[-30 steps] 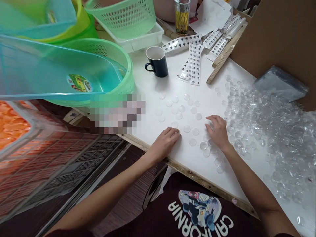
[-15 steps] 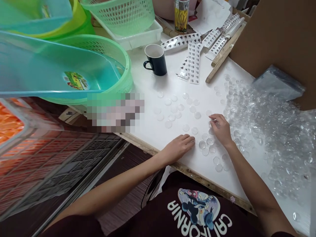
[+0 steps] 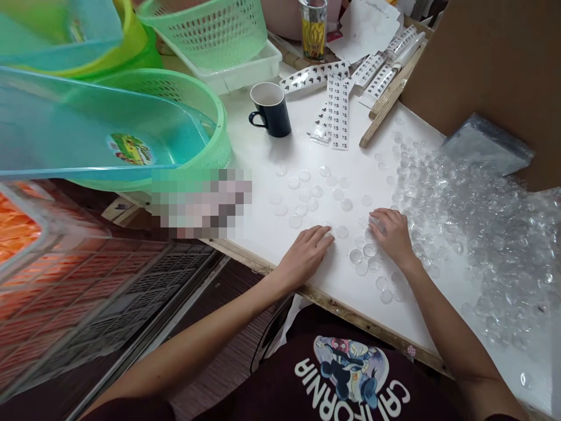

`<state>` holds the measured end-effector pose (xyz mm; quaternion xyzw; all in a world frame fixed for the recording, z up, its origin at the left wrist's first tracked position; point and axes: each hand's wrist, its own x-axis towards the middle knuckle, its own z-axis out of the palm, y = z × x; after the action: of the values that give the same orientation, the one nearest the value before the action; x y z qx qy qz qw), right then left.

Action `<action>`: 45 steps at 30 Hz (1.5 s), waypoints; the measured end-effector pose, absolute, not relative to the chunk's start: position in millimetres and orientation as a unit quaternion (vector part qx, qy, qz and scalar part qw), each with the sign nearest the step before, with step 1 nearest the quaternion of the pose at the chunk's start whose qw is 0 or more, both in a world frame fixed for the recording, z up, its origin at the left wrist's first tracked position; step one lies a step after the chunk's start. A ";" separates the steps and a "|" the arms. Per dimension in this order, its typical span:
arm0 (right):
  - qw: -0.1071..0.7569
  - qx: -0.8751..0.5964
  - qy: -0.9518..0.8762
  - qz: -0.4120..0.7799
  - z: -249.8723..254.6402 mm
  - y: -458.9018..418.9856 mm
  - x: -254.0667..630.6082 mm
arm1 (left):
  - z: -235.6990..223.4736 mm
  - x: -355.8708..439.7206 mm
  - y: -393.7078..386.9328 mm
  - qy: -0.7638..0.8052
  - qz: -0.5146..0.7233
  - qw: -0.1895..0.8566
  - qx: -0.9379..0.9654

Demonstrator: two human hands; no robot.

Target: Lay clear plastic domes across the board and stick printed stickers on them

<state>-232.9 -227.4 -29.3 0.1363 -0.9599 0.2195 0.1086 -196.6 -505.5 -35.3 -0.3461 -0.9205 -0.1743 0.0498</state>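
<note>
From the head view, the hands are apart. The left hand lies palm down on the white table, fingers extended beside loose discs; I cannot tell whether it grips anything. The right hand pinches a clear disc, near the transparent heap.

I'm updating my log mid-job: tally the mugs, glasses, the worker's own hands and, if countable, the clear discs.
Mug: 1
Glass: 1
Hands: 2 (left hand, right hand)
Total: 4, leaving out the discs, too many and overlapping to count
</note>
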 end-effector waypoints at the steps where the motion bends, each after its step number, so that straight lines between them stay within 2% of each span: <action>1: 0.101 0.142 -0.959 0.224 -29.3 -229.8 -235.0 | -35.9 -196.7 -503.1 -0.914 -0.176 0.044 -0.363; 9: 0.069 0.060 -0.937 0.338 -29.5 -222.5 -243.1 | -41.0 -203.8 -491.2 -0.903 -0.180 0.019 -0.390; 13: 0.115 0.060 -0.946 0.296 -28.7 -215.5 -238.8 | -42.6 -205.4 -491.1 -0.905 -0.166 0.014 -0.392; 20: 0.099 0.095 -0.959 0.249 -33.2 -219.4 -241.2 | -40.6 -207.2 -492.4 -0.907 -0.160 0.013 -0.390; 25: 0.113 0.090 -0.956 0.257 -31.7 -223.1 -243.3 | -38.3 -208.9 -473.9 -0.913 -0.174 0.019 -0.369; 28: 0.118 0.115 -0.949 0.268 -29.2 -224.7 -234.3 | -38.0 -208.6 -456.7 -0.881 -0.186 0.006 -0.435; 35: 0.085 0.141 -0.949 0.267 -28.4 -220.2 -208.8 | -31.1 -202.1 -456.0 -0.878 -0.206 0.001 -0.431; 45: -0.003 0.039 -0.896 0.443 -16.6 -231.0 -211.8 | -27.9 -193.5 -456.1 -0.881 -0.190 -0.017 -0.433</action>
<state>-211.8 -231.0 -16.6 0.0386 -0.8958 0.4427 -0.0034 -193.5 -456.1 -27.9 -0.4332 -0.8808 -0.1903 -0.0175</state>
